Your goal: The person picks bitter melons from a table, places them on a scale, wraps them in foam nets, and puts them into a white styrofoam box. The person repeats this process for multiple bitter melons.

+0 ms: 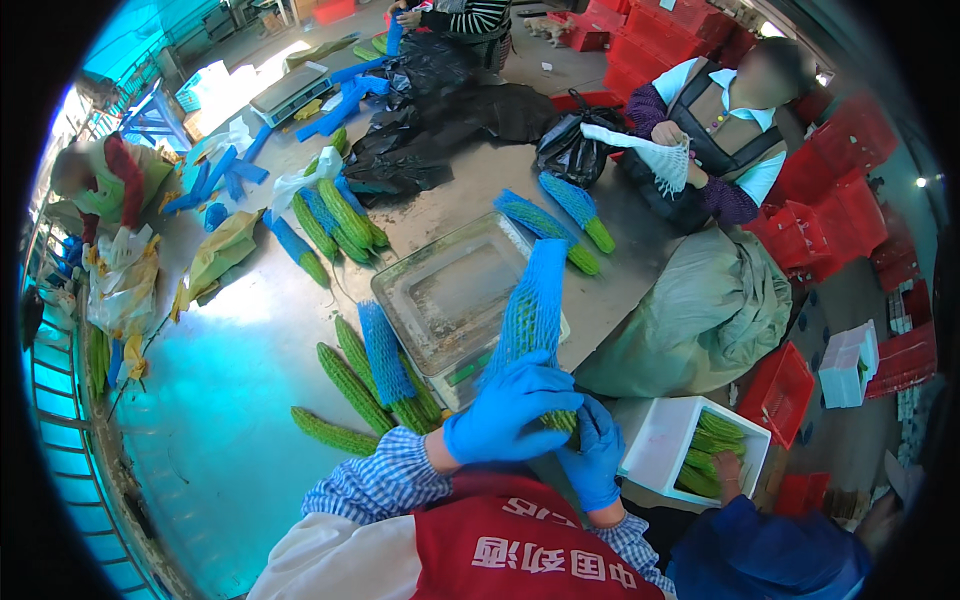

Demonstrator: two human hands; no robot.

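My left hand [517, 409], in a blue glove, is wrapped around a bitter gourd [559, 421] inside a blue foam net sleeve [532, 307]. The sleeve's narrow end points away from me, over the near right corner of a platform scale [450, 281]. At the gourd's lower end, my right hand [596, 454], also gloved, has its fingers bent against it; part of the grip is hidden. Left of the scale lie several bare gourds [352, 382] and one in a blue net sleeve [386, 356].
More netted gourds [547, 229] lie beyond the scale, with another pile [337, 217] further left. Black plastic bags [450, 120] cover the far table. A co-worker [712, 135] holds a white net. Beside me, another person's hand [726, 466] reaches into a foam box [660, 442] of gourds.
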